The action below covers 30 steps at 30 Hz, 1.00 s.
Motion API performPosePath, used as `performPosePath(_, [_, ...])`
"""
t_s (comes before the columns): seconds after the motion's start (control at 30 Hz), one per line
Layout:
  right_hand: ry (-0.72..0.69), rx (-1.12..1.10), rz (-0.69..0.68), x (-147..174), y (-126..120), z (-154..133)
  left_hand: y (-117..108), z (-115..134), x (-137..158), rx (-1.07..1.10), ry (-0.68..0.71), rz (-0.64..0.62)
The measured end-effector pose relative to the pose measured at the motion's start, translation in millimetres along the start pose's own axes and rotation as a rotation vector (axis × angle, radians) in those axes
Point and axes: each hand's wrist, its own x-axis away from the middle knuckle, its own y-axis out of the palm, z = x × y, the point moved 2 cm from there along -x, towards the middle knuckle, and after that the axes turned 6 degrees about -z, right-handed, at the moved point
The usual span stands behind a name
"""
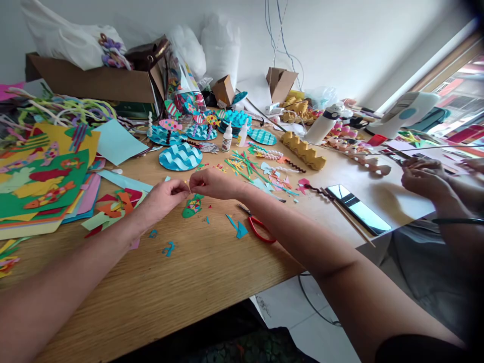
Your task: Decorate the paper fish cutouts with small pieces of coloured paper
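My left hand [171,192] and my right hand [212,183] meet over the middle of the table, both with fingers pinched together. Whatever lies between the fingertips is too small to make out. Just below them, a green paper fish [192,206] with a patchwork of coloured pieces lies flat on the wood. Red-handled scissors [260,231] rest under my right forearm, their blades partly hidden. Blue paper scraps [239,229] are scattered beside the scissors, and more blue offcuts [169,248] lie nearer to me.
A wavy blue paper disc [180,158] and glue bottles [227,137] stand behind my hands. Coloured paper sheets [45,176] pile up at left. A phone [358,209] lies at right, near another person's hands [423,176]. Paper strips [245,166] spread across the centre.
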Motion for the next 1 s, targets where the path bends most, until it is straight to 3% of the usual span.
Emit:
performPosePath(0.17, [-0.103,0.158,-0.163,-9,-3,8,1,3,11,-0.255,0.008,0.022])
performPosePath(0.37, [-0.171,0.285,-0.317,-21,-3,12,15,-5,15,-0.421,0.224,0.018])
performPosePath(0.67, [-0.180,0.200,-0.342,-26,0,19,18,-8,14,-0.452,0.226,0.030])
performPosePath(1.0, [-0.205,0.290,-0.377,-34,1,17,19,-9,13,-0.463,0.275,0.038])
